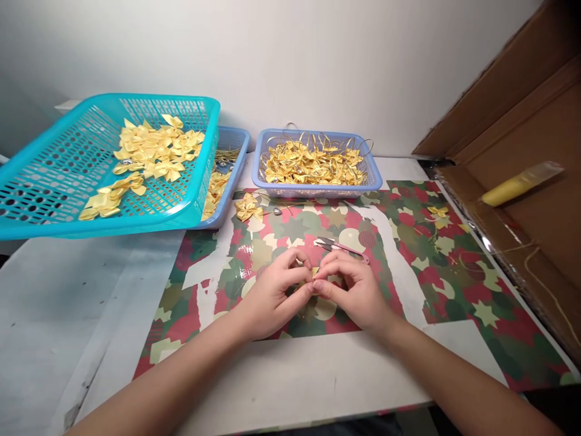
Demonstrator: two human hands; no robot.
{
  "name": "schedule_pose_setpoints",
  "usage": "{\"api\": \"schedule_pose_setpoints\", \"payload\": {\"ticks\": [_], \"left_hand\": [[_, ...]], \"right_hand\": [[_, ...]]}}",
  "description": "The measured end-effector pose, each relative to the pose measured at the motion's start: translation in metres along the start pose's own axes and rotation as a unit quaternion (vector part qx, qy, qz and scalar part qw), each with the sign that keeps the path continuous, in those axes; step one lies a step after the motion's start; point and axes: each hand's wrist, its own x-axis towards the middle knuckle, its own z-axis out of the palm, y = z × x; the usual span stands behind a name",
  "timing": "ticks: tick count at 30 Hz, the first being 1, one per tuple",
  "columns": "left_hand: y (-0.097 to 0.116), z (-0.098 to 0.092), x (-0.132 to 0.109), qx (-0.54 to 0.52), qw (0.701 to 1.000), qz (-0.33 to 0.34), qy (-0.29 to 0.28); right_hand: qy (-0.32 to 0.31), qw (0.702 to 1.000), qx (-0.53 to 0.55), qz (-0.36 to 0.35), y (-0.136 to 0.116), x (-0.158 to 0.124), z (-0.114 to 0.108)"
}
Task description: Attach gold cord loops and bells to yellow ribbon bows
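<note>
Over the patterned table covering, my left hand (279, 293) and my right hand (358, 290) meet at the fingertips. Both are closed in a pinch on a small yellow ribbon bow (316, 272), of which only a scrap shows between the fingers. The rest of it is hidden. Just beyond my right hand lies a pair of thread snips (342, 248) with pink handles and dark blades. Farther back, a small pile of yellow bows (249, 208) rests on the covering, beside a small silver piece (277, 211) on a thin cord.
A turquoise basket (206, 175) with yellow bows sits tilted at the left, over a blue basket (240, 157). Another blue basket (318, 192) at the back holds bows with gold cords. A cardboard box wall (512, 121) bounds the right, with a yellow tube (508, 191) against it.
</note>
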Motion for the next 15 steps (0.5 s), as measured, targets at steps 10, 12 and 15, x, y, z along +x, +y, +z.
{"api": "schedule_pose_setpoints", "payload": {"ticks": [10, 12, 15], "left_hand": [[-0.004, -0.015, 0.003, -0.040, 0.997, -0.018, 0.059], [-0.004, -0.015, 0.003, -0.061, 0.997, -0.026, 0.040], [-0.003, -0.014, 0.002, -0.052, 0.997, -0.038, 0.035]], "right_hand": [[-0.043, 0.978, -0.123, -0.162, -0.002, 0.000, -0.004], [-0.043, 0.969, -0.145, -0.193, -0.001, 0.000, -0.004], [-0.033, 0.966, -0.149, -0.206, 0.000, 0.000, -0.004]]}}
